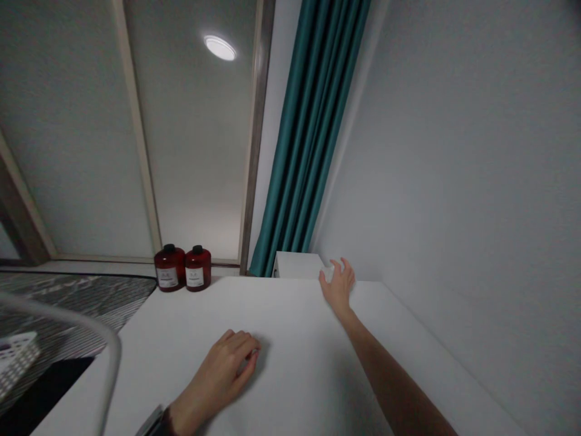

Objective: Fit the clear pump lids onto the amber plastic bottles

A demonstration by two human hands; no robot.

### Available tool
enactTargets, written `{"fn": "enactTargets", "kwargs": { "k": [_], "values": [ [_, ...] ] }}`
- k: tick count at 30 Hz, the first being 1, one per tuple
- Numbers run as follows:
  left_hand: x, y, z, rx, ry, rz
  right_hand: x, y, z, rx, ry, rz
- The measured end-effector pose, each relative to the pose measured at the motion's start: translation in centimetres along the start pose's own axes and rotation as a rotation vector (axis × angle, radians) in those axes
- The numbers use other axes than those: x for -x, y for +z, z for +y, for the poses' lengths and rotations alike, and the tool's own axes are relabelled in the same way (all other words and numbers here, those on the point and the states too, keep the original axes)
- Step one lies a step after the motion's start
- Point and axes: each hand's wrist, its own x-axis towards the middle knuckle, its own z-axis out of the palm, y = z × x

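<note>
- My right hand (pixel 336 287) is spread near the white box (pixel 298 265) beyond the counter (pixel 181 330).
- My left hand (pixel 226 366) is loosely curled; I cannot tell whether it pinches anything.

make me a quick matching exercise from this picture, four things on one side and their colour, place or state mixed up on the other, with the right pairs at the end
Column one
1. Left hand
2. Curtain
3. Right hand
4. Pair of bottles

Column two
A. Fingers spread, at the far edge of the white tabletop
B. Dark red, standing side by side
C. Fingers curled, nearer the camera than the other hand
D. Teal, hanging in folds

Right pairs: 1-C, 2-D, 3-A, 4-B
</note>
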Motion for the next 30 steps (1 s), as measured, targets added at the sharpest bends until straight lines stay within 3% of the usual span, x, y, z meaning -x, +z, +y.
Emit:
{"fn": "enactTargets", "kwargs": {
  "k": [3, 6, 12, 20, 30],
  "values": [
    [0.0, 0.0, -0.3, 0.001, 0.006, -0.01, -3.0, 0.6, 3.8, 0.141, 0.111, 0.014],
    [0.2, 0.1, -0.6, 0.001, 0.009, -0.028, -4.1, 1.5, 6.2, 0.228, 0.137, -0.078],
    [0.1, 0.2, -0.2, 0.002, 0.054, -0.069, -4.5, 2.6, 7.2, 0.321, 0.135, -0.267],
    [-0.3, -0.3, 0.3, -0.028, 0.042, -0.12, -2.7, 1.1, 4.3, 0.375, 0.092, -0.343],
    [-0.1, -0.7, 1.2, -0.006, 0.027, -0.181, 6.0, -2.9, -3.7, 0.378, -0.004, -0.354]
  ]
}}
